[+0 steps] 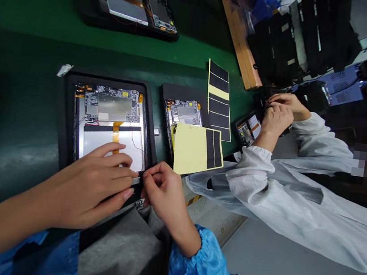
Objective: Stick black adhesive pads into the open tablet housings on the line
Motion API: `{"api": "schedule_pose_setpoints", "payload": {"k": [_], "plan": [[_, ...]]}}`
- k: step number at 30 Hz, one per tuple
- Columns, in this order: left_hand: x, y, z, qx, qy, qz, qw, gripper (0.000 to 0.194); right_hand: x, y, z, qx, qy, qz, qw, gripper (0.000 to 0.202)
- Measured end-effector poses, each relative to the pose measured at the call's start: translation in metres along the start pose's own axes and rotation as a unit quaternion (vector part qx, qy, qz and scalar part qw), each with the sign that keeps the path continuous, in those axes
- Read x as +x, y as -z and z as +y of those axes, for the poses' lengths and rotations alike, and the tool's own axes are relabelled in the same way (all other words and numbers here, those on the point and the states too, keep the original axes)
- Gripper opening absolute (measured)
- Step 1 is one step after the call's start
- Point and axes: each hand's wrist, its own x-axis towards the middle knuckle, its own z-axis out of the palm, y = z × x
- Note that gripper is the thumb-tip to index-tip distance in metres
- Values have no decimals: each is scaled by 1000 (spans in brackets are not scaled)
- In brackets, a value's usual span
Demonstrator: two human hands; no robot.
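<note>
An opened tablet (113,108) with its circuit board and silver battery showing lies in a black foam frame (66,126). Across its lower part rests my left hand (96,184), fingers spread, fingertips near the frame's lower right corner. My right hand (165,194) is beside that corner, thumb and forefinger pinched together; what they grip is too small to make out. A thin light strip (136,180) shows between the two hands. To the right, a yellow sheet with black strips (190,149) partly covers a second opened tablet (183,112).
Another opened device (130,2) lies at the back of the green table (26,22). A second sheet of black strips (220,104) lies to the right. Beyond it, a co-worker's hands (279,118) are over a small device (248,129). A wooden edge (240,41) borders black items.
</note>
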Motion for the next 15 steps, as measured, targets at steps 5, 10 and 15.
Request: {"api": "schedule_pose_setpoints", "payload": {"k": [5,10,15], "plan": [[15,-1,-3,26,11,12,1000,29,-3,-3,2,4,18,16,1000,11],[27,-8,-14,57,-4,-16,998,39,-5,-6,5,20,12,35,999,13],[30,-5,-24,52,-12,-9,999,42,-6,-5,2,14,7,38,999,15]]}}
